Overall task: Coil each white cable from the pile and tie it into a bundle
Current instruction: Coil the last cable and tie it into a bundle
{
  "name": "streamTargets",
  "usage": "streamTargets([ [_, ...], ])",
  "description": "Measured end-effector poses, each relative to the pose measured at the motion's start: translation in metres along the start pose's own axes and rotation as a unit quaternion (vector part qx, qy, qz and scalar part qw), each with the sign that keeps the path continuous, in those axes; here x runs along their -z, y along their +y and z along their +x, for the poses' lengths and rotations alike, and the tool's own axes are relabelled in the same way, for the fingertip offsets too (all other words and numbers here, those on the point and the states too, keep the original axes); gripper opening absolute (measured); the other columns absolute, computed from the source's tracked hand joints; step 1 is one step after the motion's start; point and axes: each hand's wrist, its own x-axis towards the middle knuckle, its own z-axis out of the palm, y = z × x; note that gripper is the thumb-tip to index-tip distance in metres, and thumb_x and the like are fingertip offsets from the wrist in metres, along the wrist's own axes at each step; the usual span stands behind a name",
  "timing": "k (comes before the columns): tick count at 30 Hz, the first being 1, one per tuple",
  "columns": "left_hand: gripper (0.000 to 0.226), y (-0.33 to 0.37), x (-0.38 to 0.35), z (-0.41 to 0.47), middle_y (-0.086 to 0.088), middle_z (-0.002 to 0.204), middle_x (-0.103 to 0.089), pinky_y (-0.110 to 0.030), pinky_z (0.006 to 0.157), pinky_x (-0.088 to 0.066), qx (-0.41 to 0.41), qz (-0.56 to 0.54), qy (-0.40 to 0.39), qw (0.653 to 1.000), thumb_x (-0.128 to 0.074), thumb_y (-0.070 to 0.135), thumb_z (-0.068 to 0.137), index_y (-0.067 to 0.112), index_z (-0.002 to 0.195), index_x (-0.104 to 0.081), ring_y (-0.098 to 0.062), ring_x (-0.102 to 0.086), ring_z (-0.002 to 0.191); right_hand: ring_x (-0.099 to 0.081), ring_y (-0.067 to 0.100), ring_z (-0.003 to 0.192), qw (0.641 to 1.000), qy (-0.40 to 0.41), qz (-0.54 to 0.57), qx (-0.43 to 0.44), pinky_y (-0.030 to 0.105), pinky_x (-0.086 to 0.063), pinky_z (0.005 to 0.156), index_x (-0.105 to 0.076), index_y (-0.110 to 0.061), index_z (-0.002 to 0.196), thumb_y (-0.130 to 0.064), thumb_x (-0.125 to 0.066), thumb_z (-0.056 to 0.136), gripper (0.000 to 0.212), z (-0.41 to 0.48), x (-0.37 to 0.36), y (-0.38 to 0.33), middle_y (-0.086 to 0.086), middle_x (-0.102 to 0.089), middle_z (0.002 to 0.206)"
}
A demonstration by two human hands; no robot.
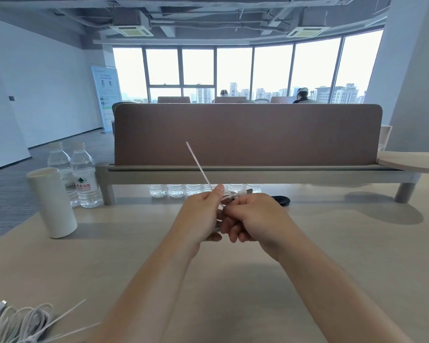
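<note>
Both hands meet above the middle of the desk. My left hand pinches a thin white tie strip whose free end sticks up and to the left. My right hand grips a coiled white cable; a plug end pokes out to the right above the knuckles. Most of the coil is hidden between the two hands. A pile of loose white cables lies at the near left corner of the desk, with a few white tie strips lying across it.
A white cylindrical cup and two water bottles stand at the left. A brown divider panel on a grey shelf closes the far side, with more bottles under it. A black flat object lies behind my right hand.
</note>
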Motion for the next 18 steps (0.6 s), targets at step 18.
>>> streamTargets([
  [18,0.045,0.000,0.003,0.000,-0.009,0.069,-0.070,-0.028,0.055,-0.050,-0.017,0.021,-0.016,1.000,-0.045,0.050,0.103,0.013,0.095,-0.071,-0.019,-0.059,0.049,-0.066,0.022,0.056,0.998,-0.058,-0.029,0.001,0.023,-0.049,0.052,-0.065,-0.001,0.083,-0.010,-0.055,0.097,0.019,-0.004,0.009,-0.003,0.018,-0.074,0.075],
])
